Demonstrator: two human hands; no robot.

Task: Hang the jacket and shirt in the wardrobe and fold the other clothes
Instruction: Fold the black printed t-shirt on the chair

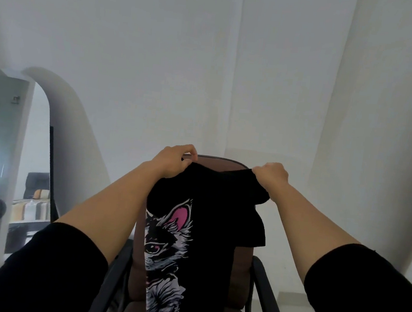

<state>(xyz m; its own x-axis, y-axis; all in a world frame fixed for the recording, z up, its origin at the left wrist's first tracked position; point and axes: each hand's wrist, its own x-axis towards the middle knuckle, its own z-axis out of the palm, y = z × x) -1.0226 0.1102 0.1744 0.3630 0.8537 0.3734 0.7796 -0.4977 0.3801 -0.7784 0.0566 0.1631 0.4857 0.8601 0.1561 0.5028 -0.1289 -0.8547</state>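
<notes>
We held the black tee (217, 207) up over the chair (240, 267), our left hand (174, 161) and right hand (272, 178) each pinching its top edge.

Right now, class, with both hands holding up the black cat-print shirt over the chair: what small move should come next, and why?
Probably lower it onto the chair seat to fold. The left hand and right hand pinch the top edge of the shirt, which hangs already doubled lengthwise, with only half its cat print showing.
</notes>
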